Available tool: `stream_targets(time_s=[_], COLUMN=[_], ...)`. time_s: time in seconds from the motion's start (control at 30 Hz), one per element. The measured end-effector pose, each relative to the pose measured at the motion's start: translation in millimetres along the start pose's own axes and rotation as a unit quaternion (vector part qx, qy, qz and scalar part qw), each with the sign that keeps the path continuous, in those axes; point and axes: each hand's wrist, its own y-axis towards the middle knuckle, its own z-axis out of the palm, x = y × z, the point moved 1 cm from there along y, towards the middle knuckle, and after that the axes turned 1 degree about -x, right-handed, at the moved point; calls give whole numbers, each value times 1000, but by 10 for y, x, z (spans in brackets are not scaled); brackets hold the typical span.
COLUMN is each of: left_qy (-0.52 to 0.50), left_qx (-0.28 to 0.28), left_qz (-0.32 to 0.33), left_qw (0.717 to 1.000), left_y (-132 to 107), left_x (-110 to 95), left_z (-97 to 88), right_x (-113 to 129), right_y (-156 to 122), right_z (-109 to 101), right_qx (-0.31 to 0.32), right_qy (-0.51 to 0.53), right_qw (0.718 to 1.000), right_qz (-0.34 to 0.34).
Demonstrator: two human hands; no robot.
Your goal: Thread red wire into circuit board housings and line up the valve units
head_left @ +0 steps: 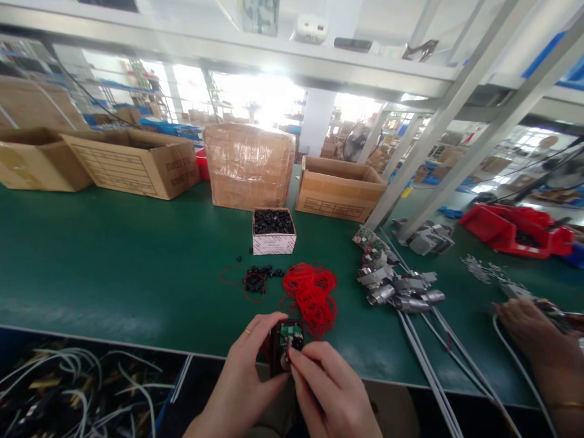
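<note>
My left hand (246, 371) grips a small black housing (274, 347) at the table's front edge, thumb and fingers on its sides. Inside the housing shows a green circuit board (291, 332) with small parts and a thin red wire. The fingers of my right hand (331, 383) are pinched together at the open face of the housing, by the red wire; their tips hide just what they hold. Beyond the hands lies a tangled heap of red rings or cord (312, 295). Left of it is a small pile of black parts (257, 278).
A small carton (274, 244) full of black parts stands mid-table, before larger cardboard boxes (249, 167). Metal cylinders with white cables (396, 292) lie to the right. Another person's hand (524, 322) works at far right. A bin of cabled parts (82, 389) sits lower left.
</note>
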Motion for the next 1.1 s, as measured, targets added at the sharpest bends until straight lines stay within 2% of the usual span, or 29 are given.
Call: stream_targets(time_s=[0.07,0.2,0.3,0.47,0.7,0.87,1.1], left_qy=[1,6,11,26,42,28,8], left_qx=[2,7,8,5,9,6,3], left_qz=[-2,-3,7,17,46,39,30], left_qw=[1000,1000,1000,1000,998,999,1000], left_y=[-5,1,15,35,50,61,74], left_x=[10,21,11,-2,11,19,12], left_z=[2,0,11,32,60,49,24], right_x=[23,31,4,-25,-44,-80,-25], right_y=[37,151,186,178,221,230,275], right_z=[-62,-233,-252,-179,-225,-256,-273], right_qx=[-6,-104,-124,-104,-77,-55,-26], right_qy=[22,60,49,23,6,4,-44], right_qw=[1000,992,990,994,997,998,998], right_qz=[-3,27,43,15,-2,-1,-46])
